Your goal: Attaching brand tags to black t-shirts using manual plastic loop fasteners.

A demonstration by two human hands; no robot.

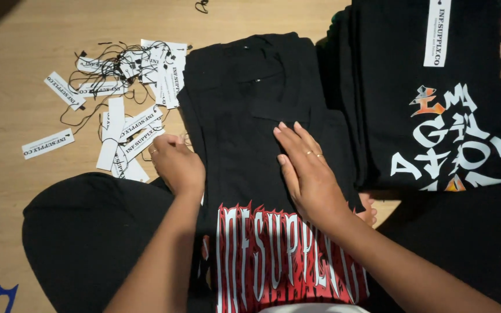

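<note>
Your right hand [308, 168] lies flat, fingers spread, on the folded black shirt [250, 116] before you; your left hand [176, 162] curls at its edge. No tag on it; paper tags [129, 124] lie loose on the floor [18, 116].

Bare wooden floor [13, 191] lies open along the far left and across the top left corner, where a hand could pass freely. Nearer the middle, a scatter of white paper tags [129, 124] with tangled black strings [108, 64] clutters the way (loops lie loose among them). The folded black garment [244, 110] fills the centre, and just beside it on the right a stack of black shirts [430, 98] blocks that side. The person's black-clad knees [82, 232] close off the near edge.
</note>
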